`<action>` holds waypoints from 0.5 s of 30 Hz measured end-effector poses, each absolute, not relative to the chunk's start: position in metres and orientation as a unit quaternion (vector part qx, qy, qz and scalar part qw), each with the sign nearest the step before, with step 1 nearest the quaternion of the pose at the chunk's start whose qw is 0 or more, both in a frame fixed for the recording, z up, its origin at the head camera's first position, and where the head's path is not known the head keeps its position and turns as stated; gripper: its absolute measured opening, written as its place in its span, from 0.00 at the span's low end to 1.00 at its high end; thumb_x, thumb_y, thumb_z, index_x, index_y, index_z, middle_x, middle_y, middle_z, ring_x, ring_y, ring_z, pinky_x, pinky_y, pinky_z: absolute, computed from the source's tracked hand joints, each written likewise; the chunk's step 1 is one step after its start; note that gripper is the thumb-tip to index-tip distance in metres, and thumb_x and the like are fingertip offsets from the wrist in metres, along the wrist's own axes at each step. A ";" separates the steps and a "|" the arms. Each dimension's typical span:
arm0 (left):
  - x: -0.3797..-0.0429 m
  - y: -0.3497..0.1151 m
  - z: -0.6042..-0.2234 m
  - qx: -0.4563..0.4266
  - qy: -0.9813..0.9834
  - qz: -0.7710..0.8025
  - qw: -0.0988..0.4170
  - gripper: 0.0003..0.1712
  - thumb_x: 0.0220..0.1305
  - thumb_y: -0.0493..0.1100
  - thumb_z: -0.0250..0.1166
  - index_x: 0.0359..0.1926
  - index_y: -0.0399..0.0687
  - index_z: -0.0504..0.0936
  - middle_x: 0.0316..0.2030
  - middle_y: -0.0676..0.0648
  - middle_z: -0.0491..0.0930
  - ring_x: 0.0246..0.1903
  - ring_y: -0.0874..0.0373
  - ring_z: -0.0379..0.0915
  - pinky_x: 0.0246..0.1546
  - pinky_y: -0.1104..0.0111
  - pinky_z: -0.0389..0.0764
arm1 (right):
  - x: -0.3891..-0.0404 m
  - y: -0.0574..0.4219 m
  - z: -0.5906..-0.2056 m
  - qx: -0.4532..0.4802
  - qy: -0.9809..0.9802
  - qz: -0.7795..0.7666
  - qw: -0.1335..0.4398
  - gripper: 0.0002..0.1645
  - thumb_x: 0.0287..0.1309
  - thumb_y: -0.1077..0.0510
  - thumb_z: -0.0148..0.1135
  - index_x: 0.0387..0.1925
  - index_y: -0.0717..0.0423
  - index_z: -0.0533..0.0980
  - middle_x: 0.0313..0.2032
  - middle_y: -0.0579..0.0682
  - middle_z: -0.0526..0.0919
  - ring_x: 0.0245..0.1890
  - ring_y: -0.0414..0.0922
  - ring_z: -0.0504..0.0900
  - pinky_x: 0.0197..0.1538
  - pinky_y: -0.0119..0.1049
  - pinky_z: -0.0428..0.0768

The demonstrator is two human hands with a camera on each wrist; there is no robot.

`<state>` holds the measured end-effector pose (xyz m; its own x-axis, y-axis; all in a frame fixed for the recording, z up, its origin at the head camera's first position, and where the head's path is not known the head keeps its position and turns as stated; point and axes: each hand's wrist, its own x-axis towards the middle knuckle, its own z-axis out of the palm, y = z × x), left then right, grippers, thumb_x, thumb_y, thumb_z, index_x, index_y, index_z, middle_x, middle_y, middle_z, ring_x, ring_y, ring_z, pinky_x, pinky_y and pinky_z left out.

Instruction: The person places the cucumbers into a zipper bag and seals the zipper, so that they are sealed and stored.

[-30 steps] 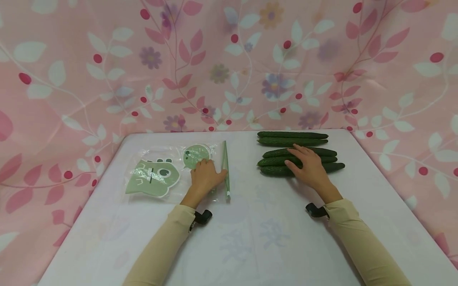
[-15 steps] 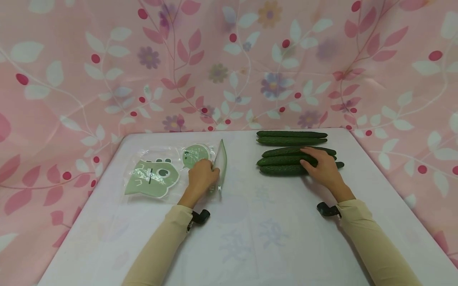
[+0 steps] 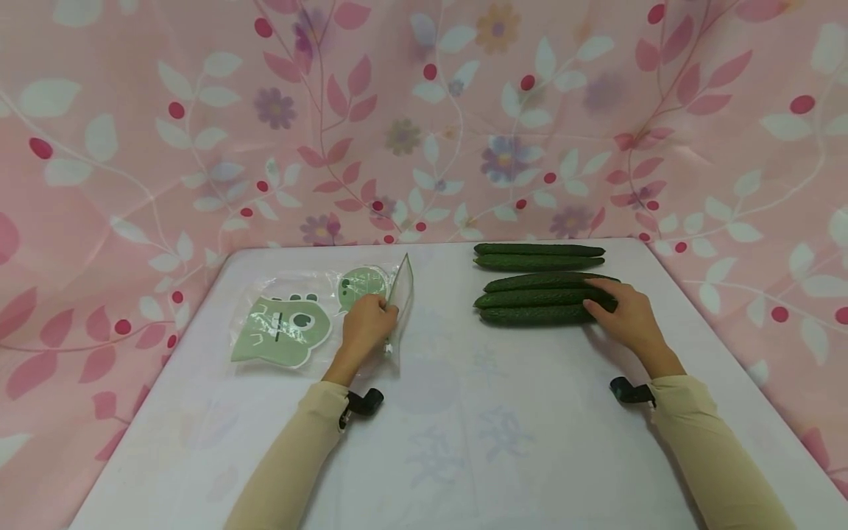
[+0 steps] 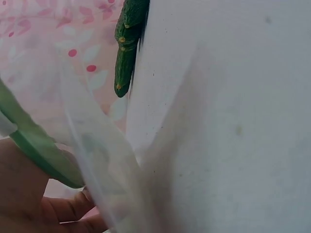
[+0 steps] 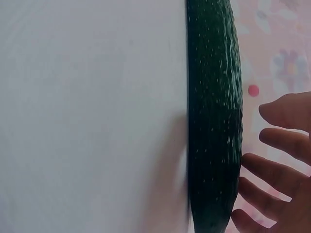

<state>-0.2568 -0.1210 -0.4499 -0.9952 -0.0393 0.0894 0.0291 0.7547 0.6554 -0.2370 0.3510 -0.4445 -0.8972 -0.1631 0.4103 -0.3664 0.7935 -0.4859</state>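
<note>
On the white table, the left hand pinches the clear bag near its mouth, probably so this edge stands raised; the right hand, fingers parted and gripping nothing, lies over three cucumbers.

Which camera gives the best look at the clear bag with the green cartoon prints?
The head view: it shows most of the bag and its green cartoon prints, though the left hand covers part. The left wrist view catches only clear plastic and a green strip; the right wrist view shows none of it.
</note>
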 end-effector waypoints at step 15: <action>-0.260 -0.134 -0.459 -0.002 -0.875 -0.477 0.075 0.07 0.69 0.40 0.69 0.42 0.40 0.83 0.40 0.41 0.85 0.42 0.47 0.81 0.46 0.54 0.79 | -0.238 0.379 -0.447 0.142 -0.938 0.294 0.117 0.20 0.61 0.57 0.75 0.52 0.63 0.82 0.51 0.64 0.81 0.58 0.68 0.74 0.57 0.69 0.67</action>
